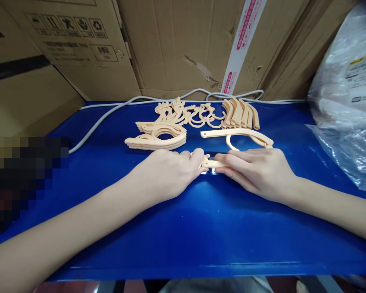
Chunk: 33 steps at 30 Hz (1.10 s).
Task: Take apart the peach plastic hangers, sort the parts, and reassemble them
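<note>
My left hand [171, 173] and my right hand [256, 171] meet over the blue table, both closed. Between my right fingers is a cream plastic hanger arm [212, 164], its holed end pointing left. That end meets a small cream hanger part [206, 158] pinched in my left hand, mostly hidden by the fingers. Just beyond my right hand lies a loose hanger arm [228, 132] with a hook [230, 143] beside or under it; I cannot tell whether they are joined. Stacked folded hangers [158, 143] lie past my left hand.
Behind are loose cream hooks [201, 116] and a row of curved hanger arms [240, 114]. A white cable [100, 122] runs along the back of the blue table [201, 236]. Cardboard boxes [177, 44] stand behind, with a clear plastic bag [344, 81] at the right.
</note>
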Motion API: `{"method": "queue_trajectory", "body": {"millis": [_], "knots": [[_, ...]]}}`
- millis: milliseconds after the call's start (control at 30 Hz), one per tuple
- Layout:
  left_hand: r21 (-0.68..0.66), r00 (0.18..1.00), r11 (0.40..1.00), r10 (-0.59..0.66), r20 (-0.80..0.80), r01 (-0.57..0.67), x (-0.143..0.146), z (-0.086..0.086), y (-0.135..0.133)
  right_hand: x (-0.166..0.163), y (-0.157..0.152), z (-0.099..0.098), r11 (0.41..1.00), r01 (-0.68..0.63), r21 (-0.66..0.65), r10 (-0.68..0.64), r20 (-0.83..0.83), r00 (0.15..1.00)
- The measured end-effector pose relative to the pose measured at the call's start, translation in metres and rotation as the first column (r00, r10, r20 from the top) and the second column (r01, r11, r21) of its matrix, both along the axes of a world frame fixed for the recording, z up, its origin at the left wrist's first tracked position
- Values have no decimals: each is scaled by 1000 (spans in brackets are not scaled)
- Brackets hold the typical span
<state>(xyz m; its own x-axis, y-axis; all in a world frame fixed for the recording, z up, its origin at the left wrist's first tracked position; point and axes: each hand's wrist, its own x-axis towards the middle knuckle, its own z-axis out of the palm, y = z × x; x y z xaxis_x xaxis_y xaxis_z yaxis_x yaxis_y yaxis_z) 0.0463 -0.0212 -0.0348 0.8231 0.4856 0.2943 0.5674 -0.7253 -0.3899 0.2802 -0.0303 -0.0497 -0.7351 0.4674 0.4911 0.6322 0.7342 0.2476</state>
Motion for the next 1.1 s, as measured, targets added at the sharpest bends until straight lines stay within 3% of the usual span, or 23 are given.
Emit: {"method": "queue_trajectory", "body": {"millis": [267,567,933,1100], "knots": [[104,995,995,14,-98,-4,0,2,-3,1,1,-1,993,-24,-116,20,-41,999],[154,996,987,-33,-81,45,1,2,-3,2,5,2,942,-78,-325,51,-91,995],[-45,993,996,-74,92,79,-2,3,3,2,4,0,980,-43,-196,39,-26,999],[-74,985,992,-96,142,107,-3,3,3,2,3,0,983,-45,-176,42,-22,999]]}}
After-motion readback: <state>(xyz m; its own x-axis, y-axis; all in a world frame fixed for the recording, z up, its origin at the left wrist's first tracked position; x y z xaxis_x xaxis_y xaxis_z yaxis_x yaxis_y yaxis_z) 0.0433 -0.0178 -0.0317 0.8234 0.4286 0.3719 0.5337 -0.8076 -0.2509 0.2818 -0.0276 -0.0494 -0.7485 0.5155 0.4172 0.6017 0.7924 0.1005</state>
